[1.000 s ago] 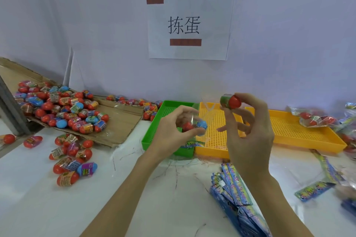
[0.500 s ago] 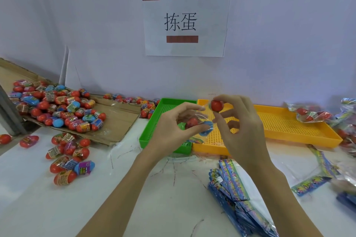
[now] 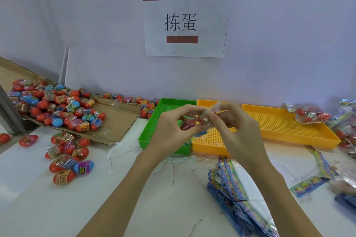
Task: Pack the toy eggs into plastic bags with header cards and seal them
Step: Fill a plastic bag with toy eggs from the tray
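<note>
Holding the clear bag (image 3: 189, 124) open with our left hand (image 3: 169, 131), we pinch an egg (image 3: 205, 118) at its mouth with our right hand (image 3: 238, 132), above the trays. The slippery film may fold shut, so the egg could slip out and roll away.

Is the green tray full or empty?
Seems empty. The green tray shows only bare mesh where visible; the left hand hides its near end, so I cannot tell there.

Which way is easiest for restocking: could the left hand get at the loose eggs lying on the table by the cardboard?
Probably yes: the loose eggs lie uncovered on the table to the left, nothing between. But the left hand grips the bag now.
</note>
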The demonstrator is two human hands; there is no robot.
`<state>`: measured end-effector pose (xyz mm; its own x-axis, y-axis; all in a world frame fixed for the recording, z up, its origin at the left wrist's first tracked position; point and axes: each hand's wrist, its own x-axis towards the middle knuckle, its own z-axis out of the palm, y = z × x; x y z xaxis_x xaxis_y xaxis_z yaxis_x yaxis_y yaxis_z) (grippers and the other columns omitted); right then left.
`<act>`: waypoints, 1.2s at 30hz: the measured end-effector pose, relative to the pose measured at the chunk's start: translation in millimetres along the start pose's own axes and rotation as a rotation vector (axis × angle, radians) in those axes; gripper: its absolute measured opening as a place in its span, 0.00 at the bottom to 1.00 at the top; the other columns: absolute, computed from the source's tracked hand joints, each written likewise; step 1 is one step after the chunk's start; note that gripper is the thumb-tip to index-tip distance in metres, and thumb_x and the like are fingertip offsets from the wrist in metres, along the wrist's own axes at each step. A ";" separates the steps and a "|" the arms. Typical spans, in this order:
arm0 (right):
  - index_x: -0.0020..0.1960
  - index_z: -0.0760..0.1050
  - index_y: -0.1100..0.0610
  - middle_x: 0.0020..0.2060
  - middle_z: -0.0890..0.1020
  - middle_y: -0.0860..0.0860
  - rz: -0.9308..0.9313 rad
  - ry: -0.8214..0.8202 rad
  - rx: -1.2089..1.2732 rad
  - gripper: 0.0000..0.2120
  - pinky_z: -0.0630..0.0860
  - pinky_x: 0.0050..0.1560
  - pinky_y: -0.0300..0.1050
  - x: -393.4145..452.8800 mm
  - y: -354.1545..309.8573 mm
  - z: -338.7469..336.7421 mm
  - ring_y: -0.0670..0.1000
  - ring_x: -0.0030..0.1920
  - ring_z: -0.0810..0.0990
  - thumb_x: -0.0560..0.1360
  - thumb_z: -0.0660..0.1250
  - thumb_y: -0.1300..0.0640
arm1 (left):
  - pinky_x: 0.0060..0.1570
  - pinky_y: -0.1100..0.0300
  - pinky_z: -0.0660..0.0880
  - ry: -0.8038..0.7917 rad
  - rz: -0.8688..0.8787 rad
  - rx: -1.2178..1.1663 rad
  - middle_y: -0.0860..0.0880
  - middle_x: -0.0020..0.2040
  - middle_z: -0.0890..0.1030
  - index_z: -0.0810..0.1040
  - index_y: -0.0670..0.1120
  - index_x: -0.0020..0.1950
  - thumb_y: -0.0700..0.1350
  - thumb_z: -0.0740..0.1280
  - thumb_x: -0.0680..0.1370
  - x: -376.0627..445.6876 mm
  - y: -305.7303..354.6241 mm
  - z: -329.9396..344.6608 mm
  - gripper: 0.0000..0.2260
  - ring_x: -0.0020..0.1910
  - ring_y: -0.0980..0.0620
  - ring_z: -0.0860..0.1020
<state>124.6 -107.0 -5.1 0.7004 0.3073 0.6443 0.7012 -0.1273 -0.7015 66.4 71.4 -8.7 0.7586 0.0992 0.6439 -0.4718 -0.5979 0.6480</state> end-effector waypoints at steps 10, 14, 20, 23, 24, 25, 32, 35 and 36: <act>0.60 0.79 0.43 0.48 0.85 0.37 0.000 -0.186 -0.014 0.11 0.78 0.45 0.37 0.2 0.9 -3.7 0.43 0.52 0.84 0.79 0.65 0.43 | 0.55 0.66 0.79 0.024 -0.031 -0.017 0.54 0.56 0.86 0.82 0.46 0.65 0.45 0.79 0.75 -0.4 -1.2 -0.5 0.19 0.55 0.57 0.83; 0.60 0.77 0.49 0.46 0.84 0.37 -0.035 -0.159 -0.049 0.15 0.74 0.47 0.28 -3.9 -0.7 2.7 0.40 0.50 0.82 0.76 0.71 0.47 | 0.57 0.58 0.81 -0.004 -0.060 -0.052 0.54 0.55 0.86 0.82 0.46 0.65 0.42 0.79 0.75 -1.2 -0.4 0.6 0.19 0.55 0.54 0.84; 0.58 0.82 0.51 0.42 0.84 0.43 -0.090 -0.049 -0.183 0.09 0.67 0.48 0.21 -1.7 -2.5 -0.7 0.42 0.43 0.81 0.79 0.71 0.54 | 0.53 0.64 0.81 -0.020 -0.041 -0.072 0.53 0.53 0.86 0.82 0.46 0.65 0.44 0.80 0.73 -0.9 3.6 3.5 0.20 0.52 0.56 0.85; 0.60 0.84 0.47 0.43 0.85 0.42 -0.051 -0.070 -0.126 0.11 0.68 0.49 0.23 -1.8 -2.7 -2.5 0.41 0.42 0.78 0.79 0.72 0.57 | 0.51 0.62 0.82 -0.003 -0.053 -0.071 0.53 0.53 0.86 0.81 0.46 0.66 0.45 0.79 0.74 -0.9 3.7 3.2 0.21 0.52 0.55 0.85; 0.60 0.84 0.45 0.43 0.85 0.41 -0.036 -0.086 -0.078 0.12 0.69 0.48 0.24 -1.1 -3.5 -3.7 0.41 0.42 0.78 0.79 0.72 0.57 | 0.52 0.61 0.82 0.001 -0.059 -0.078 0.53 0.53 0.86 0.81 0.45 0.66 0.45 0.79 0.75 -0.7 3.3 2.5 0.21 0.52 0.54 0.84; 0.60 0.84 0.44 0.43 0.85 0.39 -0.032 -0.093 -0.045 0.13 0.70 0.46 0.26 -0.6 -4.4 -4.8 0.40 0.41 0.78 0.79 0.72 0.57 | 0.53 0.61 0.81 -0.002 -0.065 -0.080 0.53 0.53 0.86 0.81 0.46 0.66 0.46 0.79 0.75 -0.2 3.5 2.2 0.20 0.53 0.54 0.84; 0.51 0.84 0.48 0.46 0.85 0.42 -0.102 0.041 -0.146 0.05 0.71 0.52 0.32 -2.8 -10.4 -3.6 0.44 0.52 0.80 0.76 0.74 0.55 | 0.48 0.60 0.81 -0.111 -0.238 -0.264 0.54 0.49 0.83 0.79 0.48 0.56 0.44 0.78 0.76 2.8 6.4 -0.9 0.13 0.47 0.53 0.84; 0.53 0.84 0.54 0.52 0.85 0.45 -0.160 0.062 -0.160 0.05 0.75 0.58 0.40 -4.1 -12.7 1.9 0.47 0.59 0.80 0.78 0.72 0.56 | 0.49 0.56 0.82 -0.092 -0.299 -0.341 0.53 0.47 0.82 0.77 0.48 0.53 0.41 0.78 0.76 3.8 4.9 -4.1 0.12 0.46 0.53 0.83; 0.55 0.84 0.54 0.53 0.85 0.45 -0.152 0.056 -0.145 0.07 0.76 0.59 0.40 -5.2 -13.1 3.8 0.47 0.60 0.80 0.79 0.70 0.57 | 0.48 0.55 0.81 -0.083 -0.319 -0.363 0.52 0.48 0.82 0.76 0.47 0.52 0.40 0.77 0.76 3.9 1.6 -4.2 0.12 0.46 0.53 0.83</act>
<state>111.3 -103.3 -0.5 0.5886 0.2812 0.7579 0.8083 -0.2190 -0.5465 66.7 74.2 -3.5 0.9170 0.1596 0.3654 -0.3252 -0.2309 0.9170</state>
